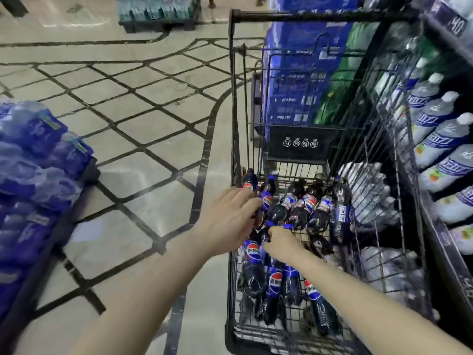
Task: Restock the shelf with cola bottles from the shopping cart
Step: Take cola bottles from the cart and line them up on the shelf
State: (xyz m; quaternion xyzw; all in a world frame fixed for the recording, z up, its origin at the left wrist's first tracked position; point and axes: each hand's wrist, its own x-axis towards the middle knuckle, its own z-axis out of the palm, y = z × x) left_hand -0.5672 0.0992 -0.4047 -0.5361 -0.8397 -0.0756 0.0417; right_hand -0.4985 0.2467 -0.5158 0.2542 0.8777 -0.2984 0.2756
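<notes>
Both hands down in black wire shopping cart (234,103) among dark plastic cola bottles (284,211). Left hand (225,221) fingers spread, touching one; right hand (281,242) gripping blue-capped neck. Risk: loose pile rolling, grip slipping.

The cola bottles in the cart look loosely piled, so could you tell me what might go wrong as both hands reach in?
1. The cola bottles lie jumbled; pulling one may roll its neighbours.
2. The right hand pinches only a blue cap, so that bottle might slip.
3. The left hand may knock the cart rim.
</notes>
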